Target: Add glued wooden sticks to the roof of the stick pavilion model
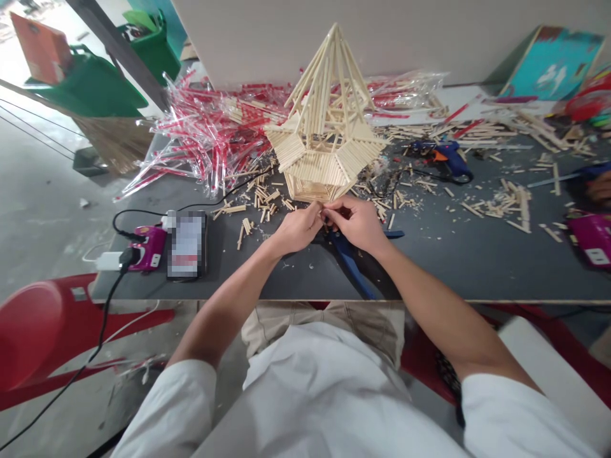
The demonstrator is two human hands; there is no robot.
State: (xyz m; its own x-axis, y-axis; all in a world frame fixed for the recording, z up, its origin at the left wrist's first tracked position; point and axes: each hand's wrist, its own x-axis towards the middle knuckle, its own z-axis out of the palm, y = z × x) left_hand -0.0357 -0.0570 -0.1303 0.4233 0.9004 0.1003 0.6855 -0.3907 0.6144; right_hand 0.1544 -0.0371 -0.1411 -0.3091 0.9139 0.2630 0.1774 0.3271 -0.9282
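Left hand (300,229) and right hand (360,224) meet mid-length near front edge of worktop (429,270), fingertips pinched close; whether anything held, cannot tell. Stick structure (319,163) upright just beyond, toward back edge. Blue-handled tool (352,262) under hands, handle reaching front edge. Phone (188,245) near front left corner. Glue gun (451,159) between structure and right edge.

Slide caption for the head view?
Left hand and right hand close together by a stick model, glue gun at right.
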